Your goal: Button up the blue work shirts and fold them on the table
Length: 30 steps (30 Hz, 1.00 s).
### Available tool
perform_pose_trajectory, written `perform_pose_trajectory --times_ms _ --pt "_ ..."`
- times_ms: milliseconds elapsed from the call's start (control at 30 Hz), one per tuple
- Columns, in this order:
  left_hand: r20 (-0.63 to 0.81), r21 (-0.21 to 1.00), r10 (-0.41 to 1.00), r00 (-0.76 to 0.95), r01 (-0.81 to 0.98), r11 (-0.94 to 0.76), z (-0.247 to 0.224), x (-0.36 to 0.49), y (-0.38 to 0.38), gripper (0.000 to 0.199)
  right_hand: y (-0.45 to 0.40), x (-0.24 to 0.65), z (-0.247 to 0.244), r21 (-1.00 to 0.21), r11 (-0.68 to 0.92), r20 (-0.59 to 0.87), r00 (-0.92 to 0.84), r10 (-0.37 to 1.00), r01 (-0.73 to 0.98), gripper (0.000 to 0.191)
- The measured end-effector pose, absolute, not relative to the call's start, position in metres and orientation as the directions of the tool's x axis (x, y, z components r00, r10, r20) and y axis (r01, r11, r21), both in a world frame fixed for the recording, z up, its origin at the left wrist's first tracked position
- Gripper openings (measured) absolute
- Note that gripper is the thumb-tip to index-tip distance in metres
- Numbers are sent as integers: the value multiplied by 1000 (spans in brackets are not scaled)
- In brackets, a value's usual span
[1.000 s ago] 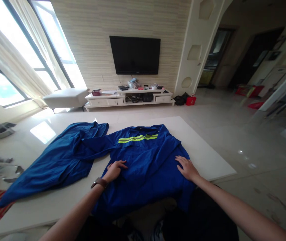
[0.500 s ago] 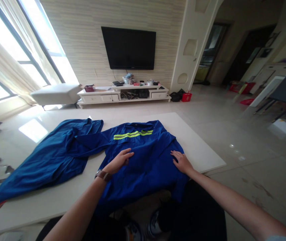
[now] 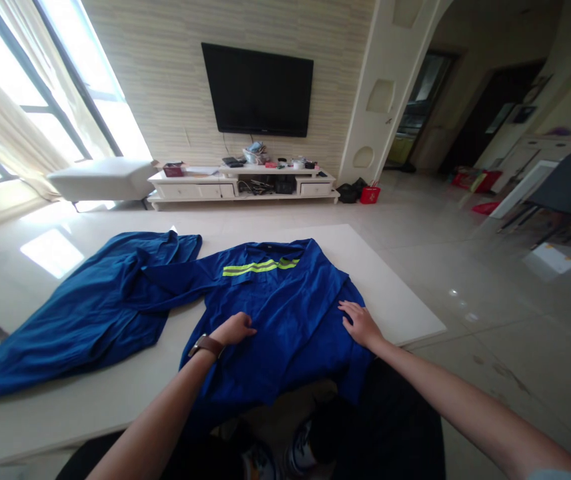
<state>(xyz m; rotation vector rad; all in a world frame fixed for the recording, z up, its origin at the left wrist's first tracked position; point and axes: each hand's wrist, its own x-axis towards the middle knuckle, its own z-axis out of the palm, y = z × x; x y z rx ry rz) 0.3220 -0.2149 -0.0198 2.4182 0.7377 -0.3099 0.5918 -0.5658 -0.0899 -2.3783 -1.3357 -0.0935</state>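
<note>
A blue work jacket (image 3: 285,313) with a yellow-and-grey reflective stripe across its chest lies spread on the white table, its lower edge hanging over the near side. My left hand (image 3: 235,328), with a brown-strapped watch on the wrist, has its fingers curled and pinched at the front of the jacket. Flat on the other side of the jacket rests my right hand (image 3: 360,323), fingers apart. One jacket sleeve reaches left onto a second blue garment (image 3: 95,307), which looks like trousers.
The white table (image 3: 395,300) has its right corner beyond the jacket. Past it stand a low TV cabinet (image 3: 190,192) with clutter on top, a grey bench (image 3: 100,180) and a red bag (image 3: 369,195). My legs are under the table's near edge.
My left hand has come slightly nearer to me, and its fingers have gone from partly stretched to curled. Diagonal folds now cross the jacket front. My right hand stays almost in place.
</note>
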Motion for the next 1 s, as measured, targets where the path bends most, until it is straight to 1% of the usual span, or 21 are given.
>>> perform_pose_trajectory --times_ms 67,167,233,300,367,433,500,600,700,767,833,867,900,933,967,1000 --pt "-358 452 460 812 582 -676 -20 325 -209 22 -565 591 -89 -318 -452 258 535 805 834 36" --pt "-287 379 557 779 626 -681 -16 316 -203 23 -565 591 -88 -315 -448 259 530 808 837 36" --pt "-188 292 610 770 637 -713 -17 304 -208 34 -566 590 -88 -307 -454 251 531 809 837 37" --pt "-89 217 597 797 601 -769 -23 291 -217 46 -567 590 -87 -290 -466 228 534 814 836 38" --pt "-75 185 566 821 569 -801 -34 279 -224 55 -567 591 -86 -255 -484 182 533 826 837 42" --pt "-133 204 561 817 577 -791 -47 269 -225 59 -566 594 -85 -209 -493 123 523 844 845 48" --pt "-161 226 565 809 587 -777 -59 264 -219 60 -563 599 -83 -172 -488 78 506 859 856 52" --pt "-111 253 567 816 575 -778 -67 266 -209 61 -555 610 -82 -154 -469 56 481 875 870 53" --pt "-70 288 586 807 579 -763 -67 279 -205 61 -546 625 -83 -166 -455 82 472 878 875 52" --pt "-69 348 592 803 575 -740 -63 290 -204 59 -541 637 -85 -175 -449 103 470 877 876 51" --pt "-69 478 623 779 574 -665 -57 299 -197 55 -537 649 -86 -183 -448 110 471 875 875 50" --pt "-49 563 678 733 581 -587 -53 302 -189 53 -536 655 -87 -188 -450 110 474 873 873 50" --pt "-20 646 769 638 596 -477 -49 303 -179 52 -535 660 -88 -195 -451 109 477 872 871 50" --pt "4 719 880 474 611 -332 -45 302 -167 53 -535 664 -89 -201 -450 110 477 872 870 50" --pt "9 774 966 257 610 -169 -40 300 -152 57 -534 667 -90 -207 -448 113 476 872 870 50" --pt "-5 804 1000 22 594 -9 -35 297 -136 62 -535 669 -91 -212 -443 116 473 873 871 50"
